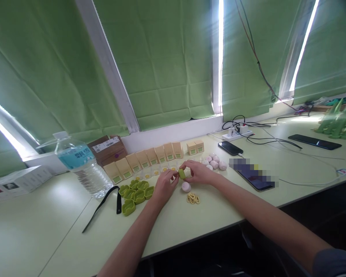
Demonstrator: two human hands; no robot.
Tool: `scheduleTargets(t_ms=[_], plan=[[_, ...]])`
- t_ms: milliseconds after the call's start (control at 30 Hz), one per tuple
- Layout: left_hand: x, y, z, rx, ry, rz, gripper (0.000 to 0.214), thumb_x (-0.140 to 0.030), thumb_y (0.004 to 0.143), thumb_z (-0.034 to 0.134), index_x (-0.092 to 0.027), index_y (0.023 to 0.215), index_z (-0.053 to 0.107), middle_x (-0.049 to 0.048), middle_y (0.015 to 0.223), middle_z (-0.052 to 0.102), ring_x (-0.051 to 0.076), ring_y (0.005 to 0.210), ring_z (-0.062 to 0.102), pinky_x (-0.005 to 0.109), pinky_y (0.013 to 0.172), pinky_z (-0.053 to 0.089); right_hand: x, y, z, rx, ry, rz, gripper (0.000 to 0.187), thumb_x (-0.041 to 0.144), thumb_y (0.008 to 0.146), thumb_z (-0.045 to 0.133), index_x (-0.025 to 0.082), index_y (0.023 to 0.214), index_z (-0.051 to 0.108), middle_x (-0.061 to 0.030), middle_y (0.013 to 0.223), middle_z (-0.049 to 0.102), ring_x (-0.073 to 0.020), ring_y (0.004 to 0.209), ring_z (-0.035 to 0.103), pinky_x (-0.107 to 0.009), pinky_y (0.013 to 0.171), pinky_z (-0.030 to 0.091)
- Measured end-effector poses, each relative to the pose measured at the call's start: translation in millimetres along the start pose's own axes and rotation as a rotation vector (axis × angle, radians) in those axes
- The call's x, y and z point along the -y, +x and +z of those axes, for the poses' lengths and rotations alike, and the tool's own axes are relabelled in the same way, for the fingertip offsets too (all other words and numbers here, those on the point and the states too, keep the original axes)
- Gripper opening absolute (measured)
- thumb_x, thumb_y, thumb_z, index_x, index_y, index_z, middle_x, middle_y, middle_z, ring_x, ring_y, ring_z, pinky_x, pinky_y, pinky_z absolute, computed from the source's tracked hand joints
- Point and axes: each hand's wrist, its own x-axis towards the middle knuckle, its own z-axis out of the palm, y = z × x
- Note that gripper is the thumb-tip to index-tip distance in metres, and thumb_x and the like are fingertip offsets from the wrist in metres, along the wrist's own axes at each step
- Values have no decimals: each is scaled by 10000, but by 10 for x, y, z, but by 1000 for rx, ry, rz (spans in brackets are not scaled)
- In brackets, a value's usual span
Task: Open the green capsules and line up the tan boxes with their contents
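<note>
My right hand (198,172) grips a small green silicone cover (181,174) between thumb and fingers. At the cover's left edge, the fingers of my left hand (165,186) are pinched together; whatever they hold is too small to make out. Just below the cover lies a round pale pink piece (186,187), with a bundle of yellow loops (193,198) in front of it. Several similar green covers (138,196) sit grouped left of my left hand. More pale pink round pieces (215,163) are piled beyond my right hand.
Small tan boxes (142,159) stand in a row at the back, with small clear packets (156,172) before them. A large water bottle (86,169) and black strap (103,198) are left. Phones (230,147), a power strip (238,134) and cables lie right.
</note>
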Motion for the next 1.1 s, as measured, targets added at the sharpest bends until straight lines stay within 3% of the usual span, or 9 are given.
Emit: scheduleTargets(t_ms=[267, 900, 1100], plan=[[8, 12, -32, 15, 44, -61, 125, -221, 890, 602, -218, 1009, 643, 34, 869, 643, 178, 791, 602, 319, 728, 469, -29, 5, 10, -51, 42, -22, 425, 218, 776, 713, 251, 1188, 616, -48, 1113, 652, -194, 922, 614, -309, 765, 500], [37, -8, -28, 38, 51, -18, 65, -191, 885, 607, -206, 922, 658, 35, 833, 637, 180, 775, 609, 310, 705, 466, -49, 5, 34, 0, 26, 4, 453, 222, 750, 746, 258, 1188, 634, -39, 1115, 655, -143, 734, 609, -302, 735, 505], [19, -9, -23, 69, 61, -10, 77, -165, 874, 597, -209, 909, 649, 34, 844, 638, 184, 786, 609, 311, 714, 462, -39, -1, 39, 15, 4, -8, 451, 201, 745, 748, 265, 1178, 639, -35, 1113, 655, -175, 847, 624, -311, 768, 498]])
